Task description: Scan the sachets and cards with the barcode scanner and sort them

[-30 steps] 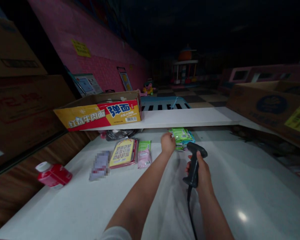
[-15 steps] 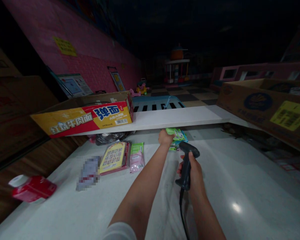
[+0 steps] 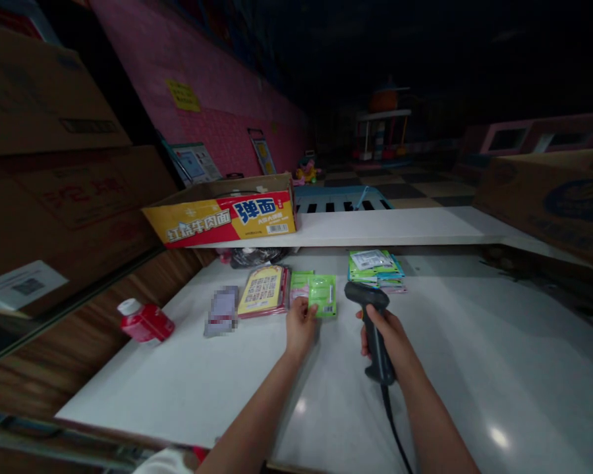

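My left hand (image 3: 301,324) pinches a small green packet (image 3: 322,295) by its lower left corner, above the white counter. Part of a green-and-pink packet (image 3: 300,283) shows behind it. My right hand (image 3: 388,339) is wrapped around the handle of a black corded barcode scanner (image 3: 375,329), its head turned toward the left and the cord running down. Beyond the scanner lies a pile of green and blue packets (image 3: 375,268), with a whitish one on top. Left of my left hand is a stack of booklets in clear wrap, with a yellow sheet (image 3: 264,289) on top.
A red bottle (image 3: 145,322) lies tilted at the counter's left, near a blurred-out item (image 3: 222,311). A raised white shelf (image 3: 385,227) crosses the back, bearing a red-and-yellow noodle box (image 3: 227,217) and a brown carton (image 3: 548,191). Cartons (image 3: 79,210) stand at far left.
My left hand has drawn back and left from the packet pile, bringing a green packet with it. The scanner stays in my right hand. The view has swung to the left.
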Tool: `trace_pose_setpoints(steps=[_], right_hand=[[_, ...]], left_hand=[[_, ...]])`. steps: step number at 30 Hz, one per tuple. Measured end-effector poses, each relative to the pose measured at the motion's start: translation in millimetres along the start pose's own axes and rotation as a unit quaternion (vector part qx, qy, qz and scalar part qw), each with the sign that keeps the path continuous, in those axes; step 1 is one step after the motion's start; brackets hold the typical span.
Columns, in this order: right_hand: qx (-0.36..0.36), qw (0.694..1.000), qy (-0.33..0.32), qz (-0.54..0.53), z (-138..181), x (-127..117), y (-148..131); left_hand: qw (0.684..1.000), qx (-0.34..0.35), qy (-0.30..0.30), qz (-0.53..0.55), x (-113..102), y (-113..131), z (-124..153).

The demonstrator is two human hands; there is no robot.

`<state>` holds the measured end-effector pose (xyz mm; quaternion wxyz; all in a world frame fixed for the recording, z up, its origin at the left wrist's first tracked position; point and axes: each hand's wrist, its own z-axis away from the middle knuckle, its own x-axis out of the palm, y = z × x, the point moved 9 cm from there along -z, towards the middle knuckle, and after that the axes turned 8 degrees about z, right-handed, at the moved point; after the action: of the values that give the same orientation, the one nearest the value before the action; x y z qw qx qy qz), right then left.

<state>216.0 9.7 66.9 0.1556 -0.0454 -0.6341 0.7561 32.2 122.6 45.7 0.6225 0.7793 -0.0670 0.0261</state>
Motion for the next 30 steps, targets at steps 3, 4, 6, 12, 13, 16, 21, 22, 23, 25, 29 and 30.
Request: trace_pose_setpoints(steps=[3, 4, 6, 12, 13, 16, 21, 22, 23, 25, 29, 30], right_hand=[[-0.008, 0.997, -0.034, 0.066, 7.7, 14.2, 3.3], [-0.01, 0.996, -0.041, 0.083, 9.9, 16.9, 4.3], [-0.01, 0.993, -0.049, 0.105, 12.7, 19.0, 6.7], [0.002, 0.989, -0.071, 0.132, 13.7, 16.0, 10.6], [0.006, 0.988, -0.073, 0.133, 14.3, 15.5, 10.7], [0.015, 0.988, -0.072, 0.137, 17.3, 15.6, 10.6], [0.016, 0.988, -0.082, 0.133, 19.0, 21.1, 12.0], [0.014, 0.988, -0.082, 0.127, 17.8, 21.5, 12.5], [0.013, 0.989, -0.08, 0.121, 16.2, 21.1, 13.3], [0.012, 0.992, -0.062, 0.107, 11.8, 17.2, 14.8], [0.021, 0.997, -0.021, 0.073, 4.3, 7.0, 17.9], [0.021, 0.998, -0.012, 0.063, 3.2, 4.9, 17.9]], left_hand=[[0.999, 0.009, 0.042, -0.022, -20.7, -9.3, 9.2], [0.998, 0.004, 0.057, -0.027, -24.2, -11.8, 10.4], [0.996, -0.006, 0.078, -0.043, -27.3, -13.6, 11.4], [0.989, -0.008, 0.11, -0.103, -30.4, -6.1, 13.7], [0.988, -0.009, 0.115, -0.103, -31.3, -6.2, 14.0], [0.991, -0.016, 0.111, -0.075, -31.4, -10.9, 13.6], [0.993, -0.018, 0.102, -0.046, -30.0, -17.0, 12.6], [0.994, -0.017, 0.102, -0.045, -29.8, -16.9, 12.7], [0.994, -0.016, 0.1, -0.043, -29.3, -16.4, 12.9], [0.995, -0.016, 0.087, -0.041, -26.5, -15.0, 13.2], [0.999, -0.032, 0.032, -0.005, -15.8, -14.0, 14.7], [0.999, -0.039, 0.024, 0.016, -14.2, -14.6, 15.4]])
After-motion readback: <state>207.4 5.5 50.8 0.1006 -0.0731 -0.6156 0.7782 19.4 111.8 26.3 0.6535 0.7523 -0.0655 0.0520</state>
